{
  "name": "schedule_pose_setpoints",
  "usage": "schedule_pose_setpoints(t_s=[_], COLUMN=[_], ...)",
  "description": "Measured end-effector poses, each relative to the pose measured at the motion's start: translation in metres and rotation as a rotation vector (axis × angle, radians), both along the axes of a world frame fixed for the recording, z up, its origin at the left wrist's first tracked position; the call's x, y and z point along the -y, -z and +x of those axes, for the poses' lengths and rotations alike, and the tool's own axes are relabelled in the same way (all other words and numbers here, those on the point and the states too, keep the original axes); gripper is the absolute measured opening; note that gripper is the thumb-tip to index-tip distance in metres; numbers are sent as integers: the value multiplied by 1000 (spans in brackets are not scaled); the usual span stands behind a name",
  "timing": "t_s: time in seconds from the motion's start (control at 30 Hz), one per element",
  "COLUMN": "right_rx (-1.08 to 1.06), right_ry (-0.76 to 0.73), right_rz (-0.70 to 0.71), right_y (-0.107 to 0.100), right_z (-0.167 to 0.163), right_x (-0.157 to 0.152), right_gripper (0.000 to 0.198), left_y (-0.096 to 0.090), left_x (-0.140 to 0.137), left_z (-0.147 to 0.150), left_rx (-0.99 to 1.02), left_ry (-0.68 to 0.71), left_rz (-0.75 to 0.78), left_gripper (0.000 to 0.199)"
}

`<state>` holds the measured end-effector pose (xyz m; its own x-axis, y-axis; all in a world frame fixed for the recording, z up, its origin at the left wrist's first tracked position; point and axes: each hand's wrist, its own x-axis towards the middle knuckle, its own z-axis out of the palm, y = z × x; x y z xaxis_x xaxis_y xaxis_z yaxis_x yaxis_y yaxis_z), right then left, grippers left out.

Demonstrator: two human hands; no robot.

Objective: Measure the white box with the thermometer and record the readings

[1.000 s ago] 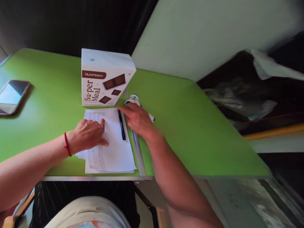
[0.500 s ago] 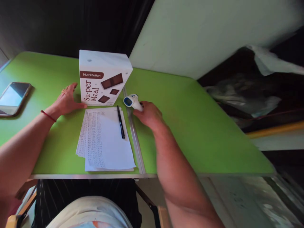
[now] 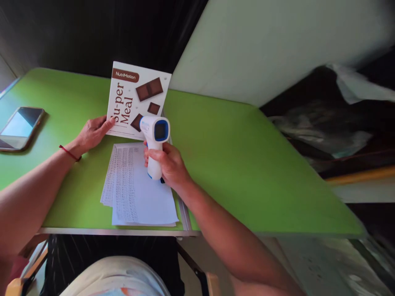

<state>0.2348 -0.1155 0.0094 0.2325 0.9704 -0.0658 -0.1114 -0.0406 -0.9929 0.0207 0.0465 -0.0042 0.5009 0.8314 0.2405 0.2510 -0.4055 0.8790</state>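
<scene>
The left hand (image 3: 95, 132) grips the lower left corner of a tilted white box (image 3: 142, 96) beyond the papers (image 3: 148, 201) on the tabletop (image 3: 247, 164); the right hand (image 3: 169, 163) wraps a thermometer's handle (image 3: 154, 167).

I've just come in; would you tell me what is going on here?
A seated person holds a white infrared thermometer in the right grip, its screen facing them, in front of a NutriMotion Su-per Meal box. The left grip holds that box by its lower left side; it leans back. Written-on sheets lie nearer on the green table, with a smartphone to the left.
</scene>
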Motion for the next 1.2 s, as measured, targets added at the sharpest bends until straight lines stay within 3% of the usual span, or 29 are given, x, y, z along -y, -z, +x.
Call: schedule_pose_setpoints(t_s=[0.2, 0.53, 1.2], right_rx=[28, 105, 129], right_ry=[-7, -17, 7], right_rz=[-23, -15, -39], right_y=[7, 16, 21], right_z=[-3, -10, -8], right_x=[0, -1, -2], right_gripper=[35, 36, 37], left_y=[-8, -18, -16], left_x=[1, 4, 3], left_z=[-3, -7, -6], left_rx=[-164, -166, -170], left_ry=[18, 85, 70], left_rz=[72, -18, -26], left_gripper=[69, 67, 68])
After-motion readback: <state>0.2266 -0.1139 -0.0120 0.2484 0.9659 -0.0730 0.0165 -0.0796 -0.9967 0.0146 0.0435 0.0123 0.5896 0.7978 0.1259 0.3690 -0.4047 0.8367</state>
